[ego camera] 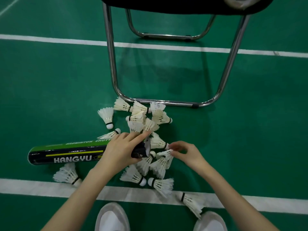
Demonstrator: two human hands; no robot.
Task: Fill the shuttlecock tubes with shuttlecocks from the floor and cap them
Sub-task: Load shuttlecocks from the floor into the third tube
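A dark and green shuttlecock tube [70, 153] marked HANGYU lies level just above the floor, its open mouth [147, 148] pointing right. My left hand [121, 150] grips the tube near that mouth. My right hand [185, 151] pinches a white shuttlecock [164, 153] by its cork end, just right of the mouth. Several white feather shuttlecocks [141, 119] lie in a loose pile on the green floor around and behind my hands. More of them lie near me, one [67, 175] under the tube and one [162, 185] by the white line.
A folding chair with chrome legs [110, 52] and a dark seat stands right behind the pile, its front bar [166, 102] on the floor. White court lines [50, 187] cross the green floor. My two white shoes [110, 217] show at the bottom edge.
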